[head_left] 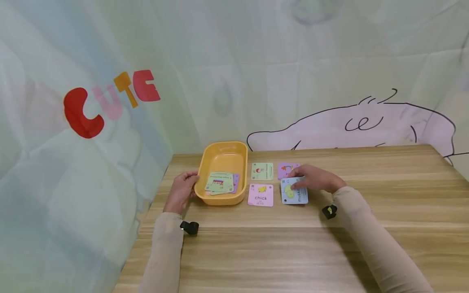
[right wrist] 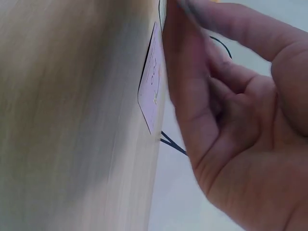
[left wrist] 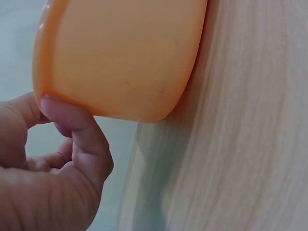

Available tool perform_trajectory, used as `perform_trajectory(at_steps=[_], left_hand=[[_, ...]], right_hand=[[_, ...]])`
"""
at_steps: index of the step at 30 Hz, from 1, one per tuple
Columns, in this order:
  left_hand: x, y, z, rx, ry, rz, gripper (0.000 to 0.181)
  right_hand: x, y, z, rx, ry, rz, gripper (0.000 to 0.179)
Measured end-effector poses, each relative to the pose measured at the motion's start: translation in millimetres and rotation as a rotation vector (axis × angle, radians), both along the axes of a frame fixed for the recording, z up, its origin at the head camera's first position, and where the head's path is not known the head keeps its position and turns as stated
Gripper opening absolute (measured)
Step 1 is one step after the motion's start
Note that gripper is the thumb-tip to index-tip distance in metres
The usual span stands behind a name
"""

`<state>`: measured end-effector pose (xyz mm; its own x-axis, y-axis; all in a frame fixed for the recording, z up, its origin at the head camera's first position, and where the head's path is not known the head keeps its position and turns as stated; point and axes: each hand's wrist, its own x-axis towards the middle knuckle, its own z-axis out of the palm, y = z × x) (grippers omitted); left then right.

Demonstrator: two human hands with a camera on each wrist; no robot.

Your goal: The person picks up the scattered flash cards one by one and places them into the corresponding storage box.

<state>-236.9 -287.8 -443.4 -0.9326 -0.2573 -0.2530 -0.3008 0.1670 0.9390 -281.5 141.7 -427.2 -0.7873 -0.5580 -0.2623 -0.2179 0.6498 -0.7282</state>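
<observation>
My left hand [head_left: 182,191] pinches the near left rim of a yellow plastic basket [head_left: 224,148], thumb and finger on its edge in the left wrist view. Inside lie a green card [head_left: 219,183] on top and several others beneath it, one of them purple. My right hand [head_left: 314,178] holds a blue card [head_left: 294,196] with a green melon picture, in front of a purple "zoo" card [head_left: 283,170] that it partly covers. To the left of these lie a pink "chick" card [head_left: 261,196] and a green card with a small figure [head_left: 262,171].
All of it is on a wood-grain table [head_left: 278,252]. A printed cloth backdrop [head_left: 234,73] hangs behind and to the left. Each wrist carries a small black camera, one on the left [head_left: 189,228] and one on the right [head_left: 329,211].
</observation>
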Motion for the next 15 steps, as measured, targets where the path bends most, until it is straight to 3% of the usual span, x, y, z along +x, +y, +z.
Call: perform_trajectory(at_steps=[6, 15], left_hand=[[-0.2, 0.8, -0.9, -0.008, 0.011, 0.004, 0.034], [3.7, 0.3, 1.6, 0.014, 0.038, -0.019, 0.035]], right_hand=[[-1.7, 3.0, -1.2, -0.089, -0.049, -0.072, 0.027], [0.2, -1.0, 3.5, -0.178, -0.090, -0.116, 0.028]])
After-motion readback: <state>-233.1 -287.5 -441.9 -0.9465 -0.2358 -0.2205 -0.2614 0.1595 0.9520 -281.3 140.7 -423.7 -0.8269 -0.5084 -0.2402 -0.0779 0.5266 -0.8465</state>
